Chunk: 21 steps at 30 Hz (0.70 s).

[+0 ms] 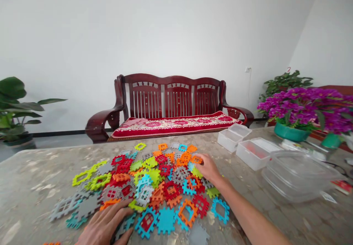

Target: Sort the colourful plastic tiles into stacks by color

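Interlocking plastic building tiles with notched edges lie in a loose, overlapping pile on the table. They are red, orange, lime green, blue and grey, and several have window or frame cut-outs. My left hand (pixel 110 221) rests at the pile's near left edge, fingers stretched out and apart, beside a grey tile (pixel 87 205) and a lime green tile (pixel 138 205). At the pile's far right side, my right hand (pixel 210 168) has its thumb and fingers closed at a small orange window tile (pixel 196 159). A blue frame tile (pixel 220 210) lies nearer, beside my right forearm.
Two translucent plastic boxes (pixel 249 158) stand right of the pile, one holding something reddish. Closer is a large clear plastic container (pixel 298 178). Purple flowers (pixel 303 107) in a green pot (pixel 291 131) stand at the right. Beyond the patterned table (pixel 30 186) is a wooden bench (pixel 175 98).
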{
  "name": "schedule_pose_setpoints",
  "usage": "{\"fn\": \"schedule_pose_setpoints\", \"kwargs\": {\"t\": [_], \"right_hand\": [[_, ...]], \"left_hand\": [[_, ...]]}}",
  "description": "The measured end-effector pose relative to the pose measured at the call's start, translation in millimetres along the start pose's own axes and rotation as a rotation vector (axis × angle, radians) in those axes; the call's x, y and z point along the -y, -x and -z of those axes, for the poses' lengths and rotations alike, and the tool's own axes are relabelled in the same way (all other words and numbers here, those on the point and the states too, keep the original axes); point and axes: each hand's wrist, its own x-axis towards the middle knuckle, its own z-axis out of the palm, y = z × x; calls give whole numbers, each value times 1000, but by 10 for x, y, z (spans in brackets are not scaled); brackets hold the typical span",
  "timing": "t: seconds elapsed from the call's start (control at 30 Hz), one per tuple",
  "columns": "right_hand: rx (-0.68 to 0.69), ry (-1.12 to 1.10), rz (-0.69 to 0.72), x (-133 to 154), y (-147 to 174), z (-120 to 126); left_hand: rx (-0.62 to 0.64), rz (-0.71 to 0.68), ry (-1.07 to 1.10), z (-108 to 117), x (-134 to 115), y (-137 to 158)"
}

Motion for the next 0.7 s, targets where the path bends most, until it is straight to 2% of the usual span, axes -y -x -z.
{"fn": "schedule_pose_setpoints", "kwargs": {"t": [0.1,0.2,0.33,0.43,0.57,0.63,0.7], "right_hand": [[1,-79,26,63,-18,-73],[44,-211,70,204,5,-141],[180,-398,186,433,19,-195],[161,-390,203,430,-118,-226],[37,-213,65,91,-504,-284],[-2,-30,29,-119,-704,-328],[15,104,-21,-284,-870,-391]], "left_hand": [[44,26,110,116,-220,-181],[27,88,316,191,-421,-398],[-8,137,663,197,-635,-708],[8,109,746,161,-693,-936],[5,135,636,134,-502,-1315],[-19,205,591,126,-287,-1549],[-23,306,493,98,-26,-1784]]}}
